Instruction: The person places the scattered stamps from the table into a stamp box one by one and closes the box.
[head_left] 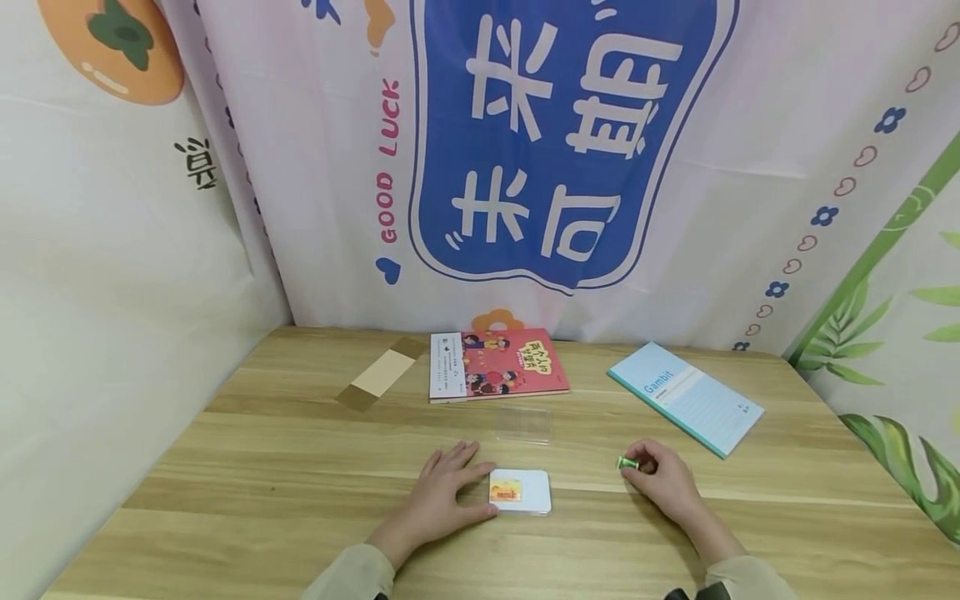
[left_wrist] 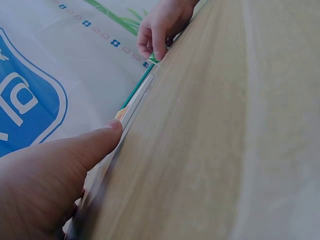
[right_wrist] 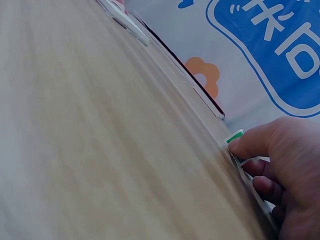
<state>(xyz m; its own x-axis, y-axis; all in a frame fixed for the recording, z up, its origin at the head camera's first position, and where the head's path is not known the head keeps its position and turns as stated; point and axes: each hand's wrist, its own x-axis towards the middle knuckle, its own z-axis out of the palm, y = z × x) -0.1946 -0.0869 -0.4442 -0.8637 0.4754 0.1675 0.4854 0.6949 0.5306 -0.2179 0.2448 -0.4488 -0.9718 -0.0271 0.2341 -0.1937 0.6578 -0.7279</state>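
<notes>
A flat white rectangle with rounded corners [head_left: 536,490], like a stack of cards, lies on the table in the head view. On its left part rests a small orange-yellow packet [head_left: 506,490] with red print. My left hand [head_left: 442,500] is spread flat beside it, thumb and index fingertips at its left edge; the left wrist view shows the thumb [left_wrist: 107,137] straight against that edge. To the right, my right hand [head_left: 667,483] pinches a small green-and-white packet [head_left: 627,463] between thumb and index finger, close over the table. The other right fingers [right_wrist: 267,189] are curled under.
A clear plastic piece [head_left: 523,425] lies behind the white rectangle. Further back are a red illustrated book [head_left: 517,364], a brown strip with a beige middle [head_left: 382,372] and a light blue notebook [head_left: 686,398]. Printed cloth [head_left: 337,208] hangs behind the wooden table [head_left: 285,500].
</notes>
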